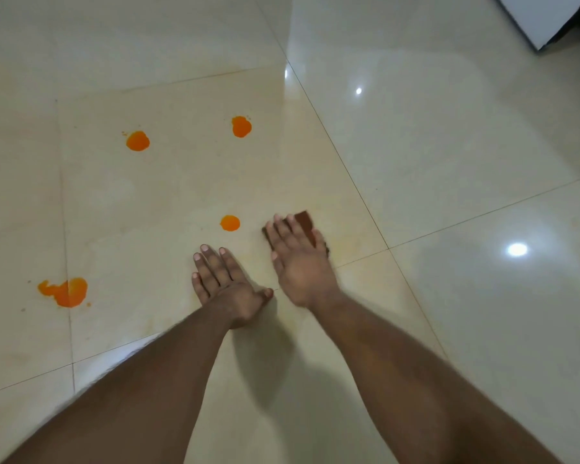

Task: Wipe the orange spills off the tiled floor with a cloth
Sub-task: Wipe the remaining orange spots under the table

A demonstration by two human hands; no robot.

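Orange, the nearest small round spill [230, 223] lay just left of the right hand [298, 259], which pressed a folded brown cloth [307, 222] flat under straight fingers at frame centre. The left hand [225, 283] rested open on the glossy cream tiled floor [449, 162], just below that spill. Three more spills sat farther left and higher.

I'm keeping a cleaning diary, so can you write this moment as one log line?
right hand presses brown cloth | left hand flat on floor | four orange spills left
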